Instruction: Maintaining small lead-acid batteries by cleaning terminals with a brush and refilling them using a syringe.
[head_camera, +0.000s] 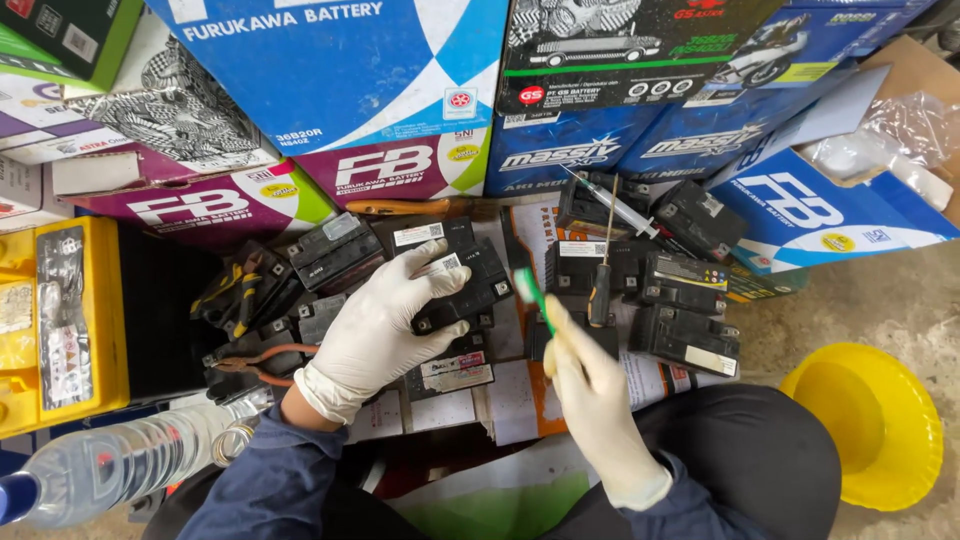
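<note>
**Entry: small black battery in hand, brush held over it**

Item 1. Small black battery (455, 285). I see it lying tilted on a heap of similar black batteries, in front of the stacked cartons. It is my landmark for everything below.

Item 2. Left hand (385, 325), white glove. I have it laid over the near-left part of the battery, palm down, fingers spread and curled across the top face, thumb against the near edge. It is closed on the battery. The wrist comes up from the lower left in a dark blue sleeve (270, 480).

Item 3. Right hand (590, 400), white glove. It stands just right of the battery, apart from it, fingers pinched narrow around a green-handled brush (535, 300). The brush points up and left, its pale head close to the battery's right end; I cannot tell whether it touches.

Item 4. Screwdriver (603, 270), black and orange handle, upright, right of the battery among other batteries.

Item 5. Syringe (622, 207), lying slantwise, up and right of the battery.

Item 6. Pliers (262, 362), reddish handles, left of the battery and below it.

Item 7. Clear plastic bottle (120, 465), far lower left of the battery.

Item 8. Yellow funnel (865, 425), well to the right of the battery, on the concrete floor.

Item 9. Yellow-cased battery (60, 325), far left of the battery.
</note>
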